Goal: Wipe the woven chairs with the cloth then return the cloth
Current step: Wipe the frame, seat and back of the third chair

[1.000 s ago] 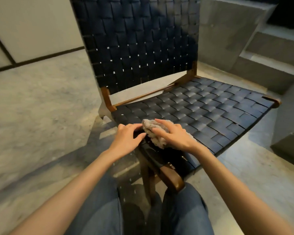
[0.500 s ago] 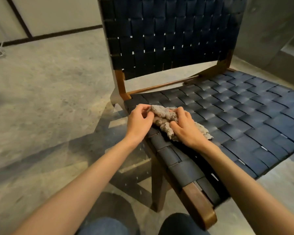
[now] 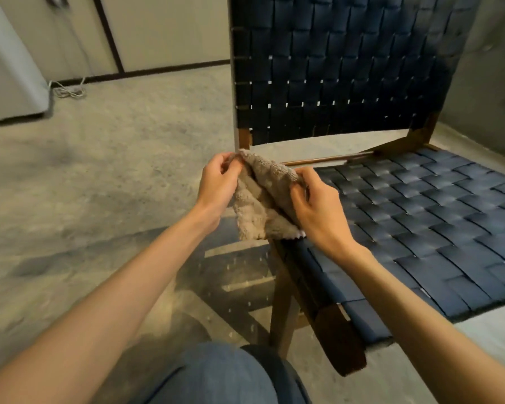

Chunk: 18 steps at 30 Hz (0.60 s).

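Observation:
A woven chair [image 3: 420, 217] with dark blue straps and a brown wooden frame fills the right half of the head view. A beige terry cloth [image 3: 260, 205] hangs spread between my hands, above the seat's left edge. My left hand [image 3: 217, 185] pinches the cloth's upper left corner. My right hand [image 3: 315, 205] pinches its upper right edge, just over the seat. The lower edge of the cloth hangs free near the seat rail.
Grey concrete floor [image 3: 114, 176] stretches to the left. A pale wall with a dark baseboard [image 3: 169, 70] runs at the back, with a white cable [image 3: 69, 90] on the floor beside a pale cabinet [image 3: 9, 77]. My knee in blue jeans [image 3: 216, 374] is at the bottom.
The cloth lay bunched on the seat under both hands; both hands have since lifted it off the seat and pulled it open. The view has shifted closer and to the left.

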Motion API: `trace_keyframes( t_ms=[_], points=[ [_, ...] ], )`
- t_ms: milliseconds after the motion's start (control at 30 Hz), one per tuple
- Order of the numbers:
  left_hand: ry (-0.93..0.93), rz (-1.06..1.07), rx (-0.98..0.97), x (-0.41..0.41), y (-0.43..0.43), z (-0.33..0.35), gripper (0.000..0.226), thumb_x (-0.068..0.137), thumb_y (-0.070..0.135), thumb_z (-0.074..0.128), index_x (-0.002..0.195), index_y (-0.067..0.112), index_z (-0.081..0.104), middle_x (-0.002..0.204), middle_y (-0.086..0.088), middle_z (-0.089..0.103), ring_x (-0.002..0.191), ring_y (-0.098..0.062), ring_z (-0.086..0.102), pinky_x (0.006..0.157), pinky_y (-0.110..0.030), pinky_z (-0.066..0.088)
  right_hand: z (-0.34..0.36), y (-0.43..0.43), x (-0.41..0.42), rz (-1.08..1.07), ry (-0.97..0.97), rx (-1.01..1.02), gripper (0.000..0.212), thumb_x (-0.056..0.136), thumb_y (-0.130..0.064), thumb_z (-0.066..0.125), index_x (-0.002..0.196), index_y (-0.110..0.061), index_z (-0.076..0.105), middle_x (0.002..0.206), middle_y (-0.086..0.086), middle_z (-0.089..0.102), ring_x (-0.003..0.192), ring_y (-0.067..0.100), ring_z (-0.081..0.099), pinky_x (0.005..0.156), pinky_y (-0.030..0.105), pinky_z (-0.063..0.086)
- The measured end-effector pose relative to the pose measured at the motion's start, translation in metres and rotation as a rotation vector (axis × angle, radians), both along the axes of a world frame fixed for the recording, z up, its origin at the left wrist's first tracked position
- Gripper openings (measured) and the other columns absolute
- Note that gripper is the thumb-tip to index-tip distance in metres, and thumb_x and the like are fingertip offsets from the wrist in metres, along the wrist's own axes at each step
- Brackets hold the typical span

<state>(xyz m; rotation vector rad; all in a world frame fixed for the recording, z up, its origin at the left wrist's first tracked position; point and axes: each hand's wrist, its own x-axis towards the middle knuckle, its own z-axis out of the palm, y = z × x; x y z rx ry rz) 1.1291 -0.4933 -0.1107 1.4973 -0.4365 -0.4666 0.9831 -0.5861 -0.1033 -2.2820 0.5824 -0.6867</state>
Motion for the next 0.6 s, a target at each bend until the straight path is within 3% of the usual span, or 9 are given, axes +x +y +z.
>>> trace_keyframes(
  t_ms=[67,133,233,367,467,533,600],
  points=[
    [-0.069,-0.009,0.055,0.012,0.005,0.008,0.016,0.1,0.023,0.046,0.106,0.015,0.057,0.096,-0.001,0.062,0.087,-0.011,0.059,0.075,-0.023,0.05,0.004,-0.001,0.014,-0.023,-0.013,0.032,0.021,0.101,-0.019,0.041,0.122,-0.017,0.046,0.085,-0.02,0.051,0.077,-0.002,0.054,0.069,0.025,0.052],
    [-0.17,-0.018,0.105,0.027,0.005,0.007,0.017,0.099,0.025,0.047,0.107,0.014,0.058,0.094,0.003,0.06,0.084,-0.004,0.055,0.068,-0.007,0.044,-0.001,-0.007,0.029,-0.084,-0.017,0.061,0.021,0.102,-0.021,0.04,0.123,-0.019,0.042,0.085,-0.016,0.051,0.075,0.002,0.053,0.07,0.036,0.054],
    [-0.343,-0.052,0.198,0.056,-0.003,-0.001,0.021,0.097,0.026,0.052,0.108,0.011,0.061,0.097,0.005,0.06,0.085,0.003,0.051,0.064,0.003,0.037,-0.013,-0.021,0.052,-0.18,-0.02,0.123,0.023,0.101,-0.02,0.041,0.124,-0.018,0.044,0.096,-0.007,0.055,0.077,0.002,0.053,0.071,0.034,0.055],
    [-0.499,-0.176,0.279,0.102,-0.015,-0.017,0.012,0.093,0.026,0.058,0.1,0.017,0.064,0.093,0.007,0.061,0.086,-0.003,0.053,0.067,0.001,0.036,-0.03,-0.037,0.087,-0.279,-0.014,0.11,0.016,0.101,-0.019,0.043,0.117,-0.019,0.047,0.093,-0.002,0.06,0.082,0.014,0.055,0.076,0.04,0.051],
    [-0.746,-0.337,0.394,0.143,-0.024,-0.024,0.019,0.09,0.026,0.062,0.103,0.014,0.068,0.099,0.001,0.06,0.091,-0.009,0.051,0.071,-0.011,0.033,-0.037,-0.047,0.117,-0.348,0.038,0.078,0.013,0.101,-0.02,0.042,0.113,-0.019,0.047,0.089,0.001,0.061,0.079,0.018,0.057,0.072,0.041,0.05],
    [-0.805,-0.413,0.471,0.167,-0.032,-0.025,0.022,0.091,0.029,0.061,0.106,0.014,0.067,0.102,-0.001,0.061,0.089,-0.009,0.05,0.073,-0.017,0.031,-0.033,-0.055,0.137,-0.379,0.069,0.055,0.015,0.101,-0.021,0.043,0.114,-0.018,0.049,0.087,-0.003,0.059,0.078,0.016,0.057,0.074,0.043,0.052],
    [-0.787,-0.431,0.51,0.185,-0.045,-0.022,0.022,0.092,0.031,0.058,0.106,0.016,0.066,0.101,0.001,0.063,0.083,-0.009,0.052,0.069,-0.021,0.035,-0.024,-0.064,0.155,-0.42,0.027,0.104,0.016,0.101,-0.022,0.044,0.115,-0.017,0.05,0.086,-0.012,0.055,0.076,0.003,0.053,0.073,0.03,0.05]
  ],
)
